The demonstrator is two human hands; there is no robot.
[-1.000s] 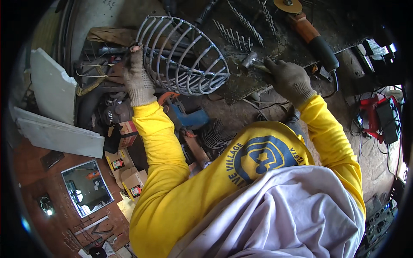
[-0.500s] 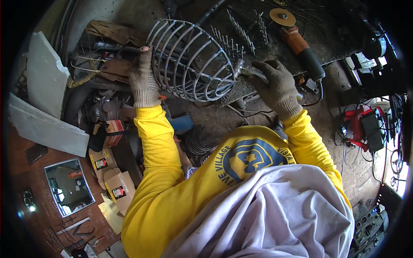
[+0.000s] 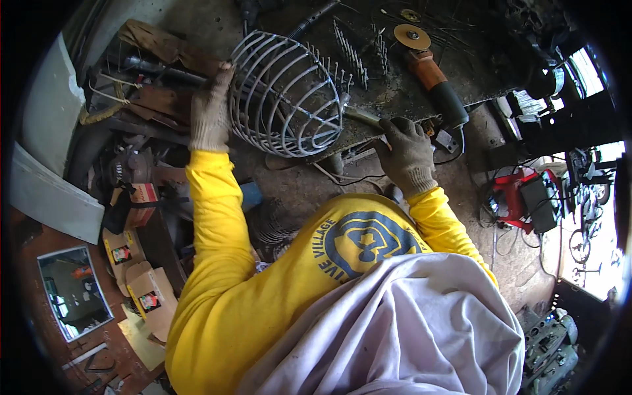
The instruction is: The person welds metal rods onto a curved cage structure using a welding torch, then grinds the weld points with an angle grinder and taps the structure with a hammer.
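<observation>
A rounded cage of curved metal rods (image 3: 289,105) is held up at the bench's near edge. My gloved left hand (image 3: 210,113) grips its left rim, thumb upward. My gloved right hand (image 3: 403,148) is closed round the handle of a hammer (image 3: 362,117). The hammer's head is against or very close to the cage's right end; whether they touch, I cannot tell. Part of the left hand's fingers is hidden behind the rim.
An orange and black angle grinder (image 3: 431,76) with a tan disc lies on the dark workbench (image 3: 388,92). Several short metal rods stand upright behind the cage. A red machine (image 3: 510,197) sits on the floor at right. Cartons (image 3: 151,296) and a mirror (image 3: 76,293) lie at lower left.
The hammer's head has shifted left and slightly up along the cage's end, and more of its handle shows. The whole view has shifted, with most things now further left.
</observation>
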